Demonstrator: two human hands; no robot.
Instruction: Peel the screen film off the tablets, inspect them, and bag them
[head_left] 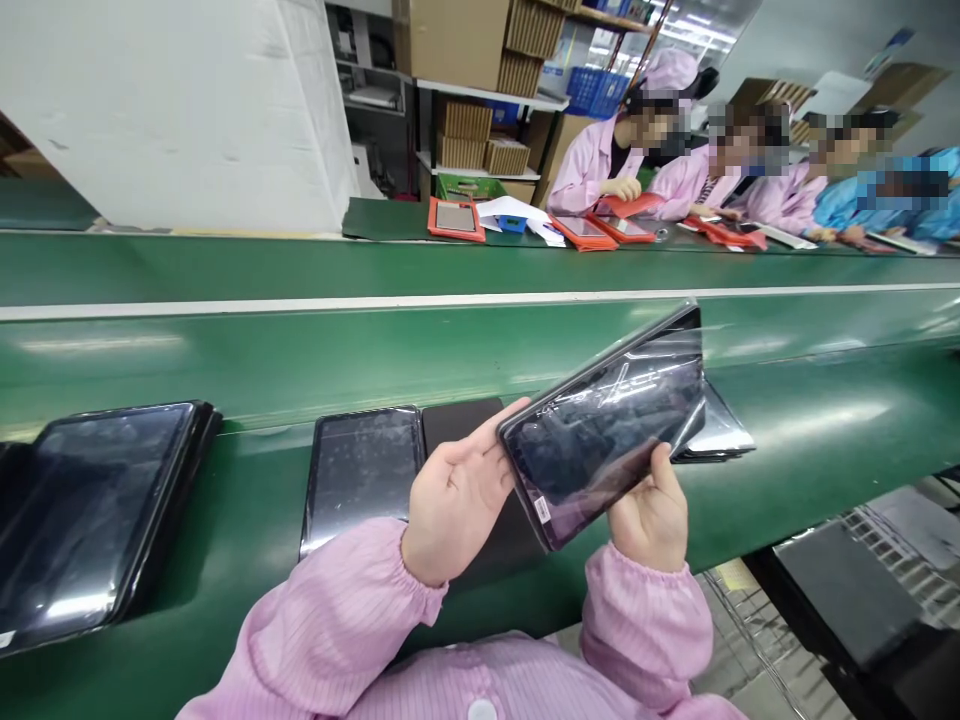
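Note:
A dark tablet (592, 430) in a clear film wrap, with a small white label near its lower corner, is held tilted above the green work surface. My left hand (457, 500) supports its left edge, the thumb along the upper side and the fingers partly hidden beneath. At the lower right edge, my right hand (651, 515) pinches tablet and film, thumb in front, other fingers behind. Under my hands lie another tablet (364, 465) and a flat black panel (495, 545) beside it. Behind the raised tablet, a shiny wrapped stack (720, 430) shows in part.
More tablets (97, 510) are stacked at the left. A white rail (300, 304) crosses the green bench. Co-workers in pink (585, 170) and blue sit across, handling items with red covers (585, 232). A wire rack (772, 620) with dark items stands at lower right.

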